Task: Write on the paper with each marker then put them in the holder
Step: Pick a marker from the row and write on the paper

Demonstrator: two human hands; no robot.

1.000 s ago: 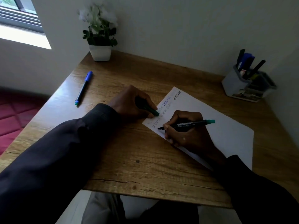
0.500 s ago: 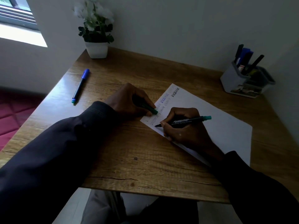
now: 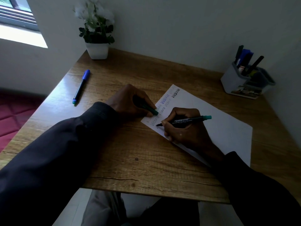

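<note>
- Barely any change vs half a sec ago: right hand [image 3: 184, 132] sits at the same spot on the paper [image 3: 219, 136], and the tip of the green marker [image 3: 185, 121] hasn't travelled along the line that I can see.
- Left hand [image 3: 128, 101] is likewise unmoved, fingers curled round the green cap [image 3: 152, 110], knuckles on the bench [image 3: 130, 160] right at the sheet's left edge.
- Right hand: pen grip, thumb and fingers pinched on the marker barrel near the nib. The heel of the hand rests on the sheet.
- Marker axis: nib points left onto the paper's near-left corner, and the green tail end points right and slightly away from the person.
- Several rows of writing already sit along the left edge. This row looks just started, though I can't read it.
- Key relation for what comes next: the holder [image 3: 234, 82] is at the far-right corner, well apart from both hands, w/ the right hand nearer. It already has several pens in it.
- Cap is in the other hand, so prob. the two hands must meet to recap before the reach.
- Blue marker [image 3: 81, 87] lies far left on the bench, long axis running away from the person, nearer the left hand, near the plant pot [image 3: 97, 50].
</note>
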